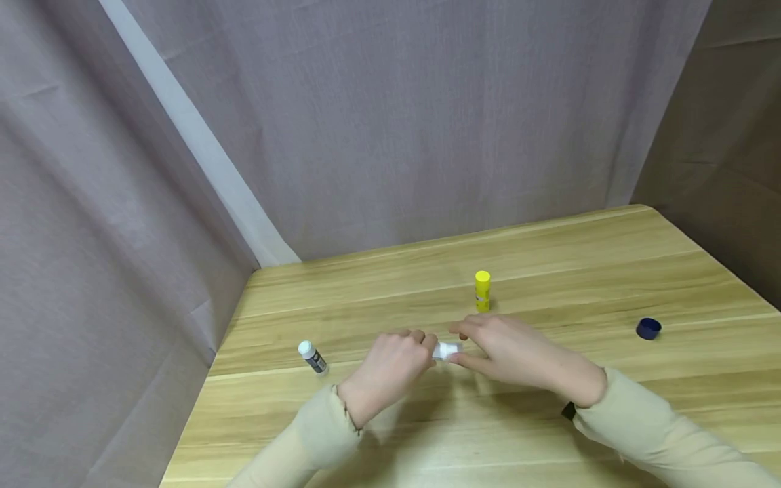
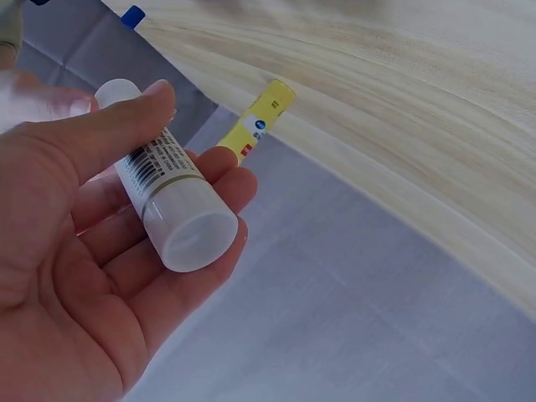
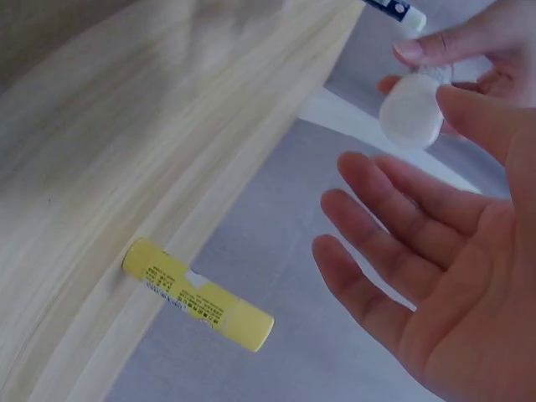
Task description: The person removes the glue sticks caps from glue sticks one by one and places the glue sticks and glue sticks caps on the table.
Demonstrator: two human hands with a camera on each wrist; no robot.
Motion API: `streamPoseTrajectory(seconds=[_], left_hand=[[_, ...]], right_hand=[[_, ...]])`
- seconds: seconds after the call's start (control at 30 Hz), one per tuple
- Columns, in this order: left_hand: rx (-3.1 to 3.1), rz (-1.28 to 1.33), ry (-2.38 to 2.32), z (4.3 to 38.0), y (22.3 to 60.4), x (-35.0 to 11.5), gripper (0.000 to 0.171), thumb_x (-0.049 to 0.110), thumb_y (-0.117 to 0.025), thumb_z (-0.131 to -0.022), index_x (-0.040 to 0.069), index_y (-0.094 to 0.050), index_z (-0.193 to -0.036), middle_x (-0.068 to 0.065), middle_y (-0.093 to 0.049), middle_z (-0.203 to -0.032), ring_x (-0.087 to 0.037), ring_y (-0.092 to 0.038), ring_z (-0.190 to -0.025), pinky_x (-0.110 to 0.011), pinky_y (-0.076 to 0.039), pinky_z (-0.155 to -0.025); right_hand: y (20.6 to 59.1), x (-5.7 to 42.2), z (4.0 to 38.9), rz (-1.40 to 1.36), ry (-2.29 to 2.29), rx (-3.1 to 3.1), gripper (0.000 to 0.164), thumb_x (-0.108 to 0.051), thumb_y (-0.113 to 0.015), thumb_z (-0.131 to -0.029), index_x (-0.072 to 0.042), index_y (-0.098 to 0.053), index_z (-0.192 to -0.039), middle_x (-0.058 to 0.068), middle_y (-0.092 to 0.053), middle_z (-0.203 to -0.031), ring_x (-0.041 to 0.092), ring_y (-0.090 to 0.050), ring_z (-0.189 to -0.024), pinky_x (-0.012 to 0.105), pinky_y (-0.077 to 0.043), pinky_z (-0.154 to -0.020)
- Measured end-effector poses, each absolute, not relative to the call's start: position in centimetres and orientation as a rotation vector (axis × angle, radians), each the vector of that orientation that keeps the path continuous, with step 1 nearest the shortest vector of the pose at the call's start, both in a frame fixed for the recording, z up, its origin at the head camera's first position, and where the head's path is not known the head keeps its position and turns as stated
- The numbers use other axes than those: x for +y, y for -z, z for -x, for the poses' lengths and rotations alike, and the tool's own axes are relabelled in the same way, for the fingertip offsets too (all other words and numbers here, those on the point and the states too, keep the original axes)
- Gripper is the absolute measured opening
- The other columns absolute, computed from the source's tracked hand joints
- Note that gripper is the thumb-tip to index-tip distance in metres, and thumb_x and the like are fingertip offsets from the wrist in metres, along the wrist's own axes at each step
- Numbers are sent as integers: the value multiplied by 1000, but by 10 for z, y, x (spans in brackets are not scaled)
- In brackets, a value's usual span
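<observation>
My left hand (image 1: pixel 393 364) grips a white glue stick (image 2: pixel 186 209) lengthwise, thumb on top and fingers curled beneath. A barcode label and a clear, hollow-looking end show in the left wrist view. Its round white end (image 3: pixel 409 117) points toward my right hand (image 1: pixel 512 351). The right thumb lies right at that end, while the other fingers spread apart, relaxed, with nothing between them. Just beyond the hands, a yellow glue stick (image 1: pixel 483 291) stands upright on the table.
To the left stands a small dark-labelled stick with a white cap (image 1: pixel 312 357). A dark blue cap (image 1: pixel 649 329) lies on the wooden table (image 1: pixel 378 285) at right. Part of a black object (image 1: pixel 569 411) shows beside my right sleeve. Grey curtains (image 1: pixel 415 135) hang behind the table.
</observation>
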State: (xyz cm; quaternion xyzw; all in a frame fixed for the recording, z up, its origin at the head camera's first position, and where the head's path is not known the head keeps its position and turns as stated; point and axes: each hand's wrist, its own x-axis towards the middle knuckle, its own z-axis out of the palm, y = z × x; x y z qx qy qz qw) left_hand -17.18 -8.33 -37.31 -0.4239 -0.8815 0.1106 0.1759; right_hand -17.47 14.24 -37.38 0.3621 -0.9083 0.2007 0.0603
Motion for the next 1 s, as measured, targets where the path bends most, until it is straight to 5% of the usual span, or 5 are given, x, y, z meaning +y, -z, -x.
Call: streamPoseTrajectory(seconds=[0.23, 0.6, 1.0], left_hand=[[-2503, 1220, -292, 171, 376, -83, 21, 32, -73, -93, 13, -66, -90, 5, -64, -76, -4, -47, -58, -13, -36, -48], [-2535, 1234, -282, 170, 375, -81, 22, 32, -74, -92, 12, -66, -92, 4, -63, -77, -4, -47, -59, -12, -36, -48], [-2506, 1221, -296, 172, 373, -78, 21, 32, -74, -93, 12, -68, -94, 3, -67, -79, -4, -50, -58, -12, -39, -48]], right_hand=[[376, 143, 177, -1148, -644, -2757, 15, -32, -74, -93, -17, -72, -95, -11, -66, -92, 1, -51, -70, 25, -49, -63], [378, 141, 173, -1111, -631, -2691, 22, -28, -83, -83, -18, -64, -87, -8, -63, -84, 1, -43, -62, 20, -41, -55], [378, 139, 171, -1092, -489, -2605, 31, -25, -88, -78, -14, -60, -86, -7, -59, -81, 4, -46, -66, 23, -46, -57]])
